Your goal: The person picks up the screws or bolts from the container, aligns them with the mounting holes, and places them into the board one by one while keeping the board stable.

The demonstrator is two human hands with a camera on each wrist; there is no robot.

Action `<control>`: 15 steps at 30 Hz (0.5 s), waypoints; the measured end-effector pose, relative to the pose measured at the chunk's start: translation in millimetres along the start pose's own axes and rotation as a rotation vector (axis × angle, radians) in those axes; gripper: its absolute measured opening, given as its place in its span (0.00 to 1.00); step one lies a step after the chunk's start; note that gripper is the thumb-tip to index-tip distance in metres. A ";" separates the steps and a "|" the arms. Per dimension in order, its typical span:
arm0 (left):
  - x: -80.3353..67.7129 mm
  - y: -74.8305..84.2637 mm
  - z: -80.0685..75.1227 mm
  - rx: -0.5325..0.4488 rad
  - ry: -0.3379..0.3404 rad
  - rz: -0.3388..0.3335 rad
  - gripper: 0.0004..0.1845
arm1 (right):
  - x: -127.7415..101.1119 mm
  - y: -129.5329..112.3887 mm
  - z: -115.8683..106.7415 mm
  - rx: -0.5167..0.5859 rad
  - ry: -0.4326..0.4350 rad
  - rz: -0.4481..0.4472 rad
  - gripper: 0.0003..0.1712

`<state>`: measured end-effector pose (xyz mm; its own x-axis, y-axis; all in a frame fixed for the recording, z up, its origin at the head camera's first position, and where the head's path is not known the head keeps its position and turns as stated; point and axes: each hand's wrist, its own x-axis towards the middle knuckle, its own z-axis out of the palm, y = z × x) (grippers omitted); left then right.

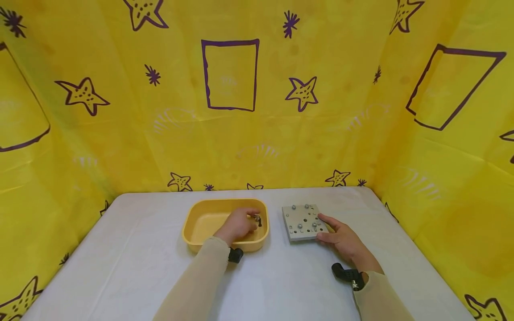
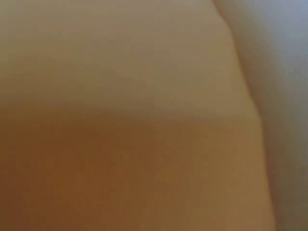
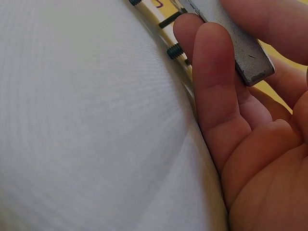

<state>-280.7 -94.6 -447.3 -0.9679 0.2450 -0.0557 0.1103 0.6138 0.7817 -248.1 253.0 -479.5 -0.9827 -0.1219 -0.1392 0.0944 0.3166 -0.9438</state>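
Inside the yellow tub [image 1: 201,223], my left hand [image 1: 238,223] reaches to the right end, index finger and thumb apart around a few small dark screws [image 1: 258,219]. My right hand [image 1: 341,238] grips a square grey metal plate [image 1: 299,218] by its right edge, thumb at the near corner. Several bolts stand up from the plate's top, among small holes. From the right wrist, the plate's edge [image 3: 245,53] lies between the fingers, some of them beneath it. A threaded dark bolt end [image 3: 175,51] sticks out on the underside. A blurred sleeve [image 2: 120,57] fills most of the left wrist view.
A white cloth [image 1: 277,281] covers the table under the tub and plate. Yellow curtains [image 1: 257,133] with purple drawings enclose the back and both sides. A black strap mount [image 1: 347,273] sits on the right wrist.
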 end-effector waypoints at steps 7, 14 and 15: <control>5.2 -0.1 2.6 0.075 -0.004 0.068 0.25 | 1.8 3.0 -0.8 0.013 0.001 0.010 0.51; 8.0 1.2 5.0 0.138 -0.006 0.058 0.18 | 2.8 3.2 -1.0 0.001 -0.004 0.005 0.51; 8.1 1.3 5.0 0.154 -0.004 0.061 0.16 | 2.9 3.2 -0.8 0.001 -0.004 0.006 0.51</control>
<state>-287.3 -88.1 -449.9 -0.9574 0.2885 -0.0137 0.2029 0.7054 0.6792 -250.8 254.4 -482.7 -0.9816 -0.1238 -0.1457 0.1001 0.3165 -0.9433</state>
